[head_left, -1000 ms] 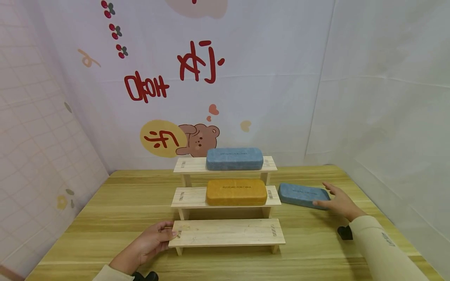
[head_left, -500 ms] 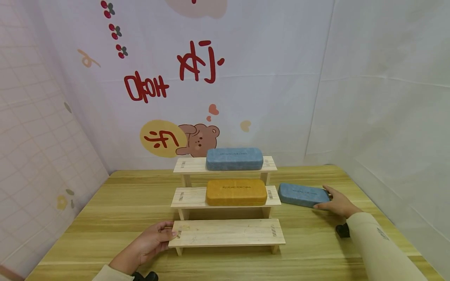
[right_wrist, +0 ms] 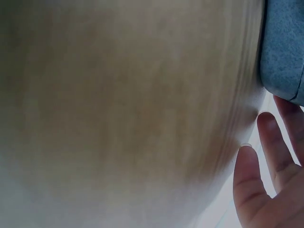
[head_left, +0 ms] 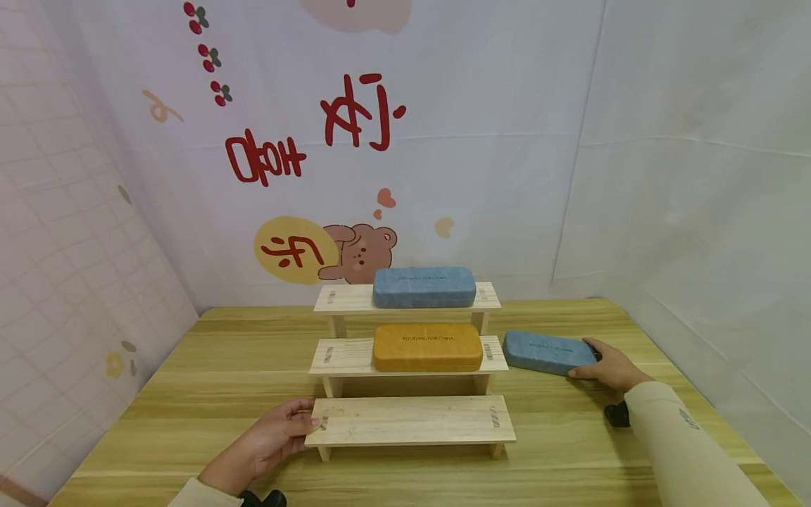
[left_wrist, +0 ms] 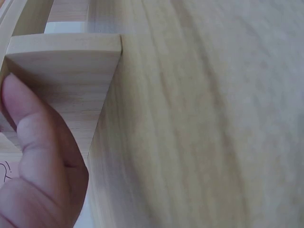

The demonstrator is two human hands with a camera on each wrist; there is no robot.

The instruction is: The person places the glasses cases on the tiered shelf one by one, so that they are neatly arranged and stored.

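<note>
At the lowest tier of a pale wooden display riser (head_left: pixel 412 420), my left hand (head_left: pixel 274 438) grips the left end, thumb on top. In the left wrist view, my left hand (left_wrist: pixel 42 156) lies against the riser's end support (left_wrist: pixel 71 71). On the right, my right hand (head_left: pixel 611 365) holds the right end of a blue glasses case (head_left: pixel 550 353) between thumb and fingers. This case lies flat on the table, slightly angled. In the right wrist view the case (right_wrist: pixel 284 52) shows only a corner, with my right hand's fingers (right_wrist: pixel 273 137) beside and below it.
A yellow glasses case (head_left: pixel 427 348) sits on the middle tier (head_left: pixel 342 355). Another blue glasses case (head_left: pixel 424 287) sits on the top tier (head_left: pixel 342 298). The wood-grain table (head_left: pixel 209 373) meets a printed white backdrop (head_left: pixel 481 176) behind and at both sides.
My right hand has moved slightly left and its thumb and fingers have closed onto the end of the blue glasses case. My left hand has stayed on the riser.
</note>
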